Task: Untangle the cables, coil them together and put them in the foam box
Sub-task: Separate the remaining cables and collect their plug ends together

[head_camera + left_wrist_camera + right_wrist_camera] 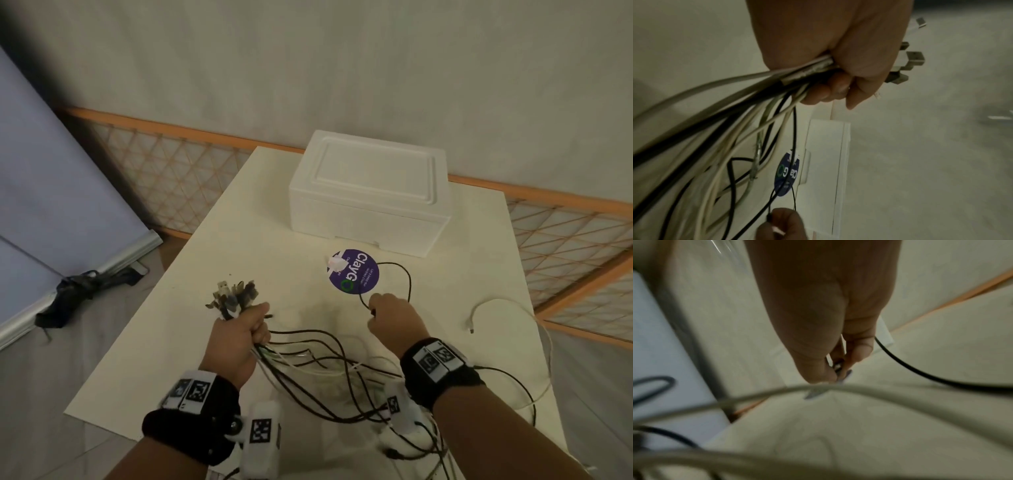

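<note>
My left hand [239, 337] grips a bundle of black and white cables [308, 356] near their plug ends [233, 296], which stick up past the fist; the same grip shows in the left wrist view [840, 78], with metal plugs [908, 61] beyond the fingers. My right hand [387, 317] pinches the end of a thin black cable [406, 277] that loops over the table; the right wrist view shows that pinch [840, 368] blurred. The white foam box [370, 192] stands lidded at the far end of the table [239, 240].
A round purple sticker [354, 272] lies on the table in front of the box. A loose white cable [493, 305] lies at the right and runs off the table's edge. Orange lattice panels [164, 171] border the far side. A dark bundle [82, 291] lies on the floor at the left.
</note>
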